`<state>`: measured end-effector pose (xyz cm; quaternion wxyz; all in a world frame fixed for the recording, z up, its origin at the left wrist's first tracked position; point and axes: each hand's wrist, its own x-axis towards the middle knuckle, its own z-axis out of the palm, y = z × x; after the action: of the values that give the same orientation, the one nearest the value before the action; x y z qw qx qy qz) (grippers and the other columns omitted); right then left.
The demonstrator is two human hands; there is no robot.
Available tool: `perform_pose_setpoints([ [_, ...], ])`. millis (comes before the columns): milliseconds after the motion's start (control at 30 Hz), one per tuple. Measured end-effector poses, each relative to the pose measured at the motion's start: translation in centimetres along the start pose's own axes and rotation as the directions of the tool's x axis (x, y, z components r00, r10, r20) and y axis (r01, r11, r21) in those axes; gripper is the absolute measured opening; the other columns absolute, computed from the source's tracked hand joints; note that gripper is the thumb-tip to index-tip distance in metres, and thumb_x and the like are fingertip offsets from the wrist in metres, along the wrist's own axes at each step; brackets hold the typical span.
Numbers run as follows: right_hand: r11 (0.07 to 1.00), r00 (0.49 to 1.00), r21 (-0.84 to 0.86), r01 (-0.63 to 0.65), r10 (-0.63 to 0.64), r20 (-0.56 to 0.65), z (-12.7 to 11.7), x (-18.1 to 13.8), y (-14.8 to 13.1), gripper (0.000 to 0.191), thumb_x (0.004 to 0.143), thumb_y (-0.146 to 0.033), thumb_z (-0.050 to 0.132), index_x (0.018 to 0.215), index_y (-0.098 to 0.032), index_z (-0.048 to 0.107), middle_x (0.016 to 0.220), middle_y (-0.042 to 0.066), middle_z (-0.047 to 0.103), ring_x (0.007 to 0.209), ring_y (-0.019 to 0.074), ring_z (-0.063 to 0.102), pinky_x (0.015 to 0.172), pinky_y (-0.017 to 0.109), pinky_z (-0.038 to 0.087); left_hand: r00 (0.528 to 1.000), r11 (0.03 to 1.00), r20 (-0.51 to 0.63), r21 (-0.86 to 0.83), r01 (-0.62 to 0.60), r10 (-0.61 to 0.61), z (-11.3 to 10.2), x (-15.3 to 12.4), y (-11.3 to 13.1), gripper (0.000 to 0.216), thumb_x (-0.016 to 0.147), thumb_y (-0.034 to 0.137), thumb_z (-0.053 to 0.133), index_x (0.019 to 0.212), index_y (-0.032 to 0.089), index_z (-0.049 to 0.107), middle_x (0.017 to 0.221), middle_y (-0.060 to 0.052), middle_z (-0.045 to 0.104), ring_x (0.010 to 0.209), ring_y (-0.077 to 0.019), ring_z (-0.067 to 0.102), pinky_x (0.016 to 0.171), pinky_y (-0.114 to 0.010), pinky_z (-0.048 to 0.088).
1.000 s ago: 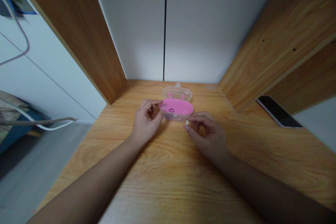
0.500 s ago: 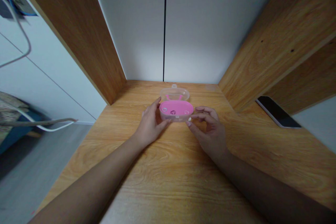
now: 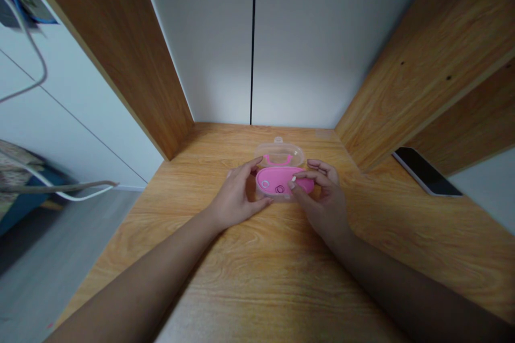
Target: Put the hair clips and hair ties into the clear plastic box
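Note:
A small oval pink case [image 3: 277, 181] lies open on the wooden desk [image 3: 257, 257], with its clear lid [image 3: 280, 154] tipped back behind it. A small dark ring shows inside the pink tray. My left hand [image 3: 237, 198] cups the case's left end, thumb in front and fingers behind. My right hand [image 3: 324, 198] grips the right end, its fingertips curled over the rim of the tray.
A black phone [image 3: 426, 171] lies on the lower wooden ledge to the right. Wooden side panels [image 3: 132, 53] rise on both sides and a white wall [image 3: 253, 37] closes the back. Cables [image 3: 60, 190] hang over the floor at the left.
Both hands have closed in on the pink case from its sides and taken hold of it. The case has shifted a little to the right.

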<state>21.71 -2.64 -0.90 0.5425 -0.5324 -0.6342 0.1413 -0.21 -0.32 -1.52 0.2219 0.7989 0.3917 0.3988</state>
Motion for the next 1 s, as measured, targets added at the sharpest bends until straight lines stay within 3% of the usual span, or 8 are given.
perform_pose_setpoints([
  [1000,0.995,0.997,0.056,-0.078,0.076,0.029,0.23,0.23,0.69,0.020,0.077,-0.041,0.077,0.089,-0.025,0.076,0.120,0.010,0.057,0.123,0.0302,0.052,0.108,0.055,0.042,1.000,1.000,0.023,0.024,-0.004,0.004,-0.17,0.07,0.29,0.086,0.073,0.036,0.082,0.146,0.024,0.038,0.127,-0.014,0.063,0.114,-0.0315,0.061,0.101,-0.051,0.045],
])
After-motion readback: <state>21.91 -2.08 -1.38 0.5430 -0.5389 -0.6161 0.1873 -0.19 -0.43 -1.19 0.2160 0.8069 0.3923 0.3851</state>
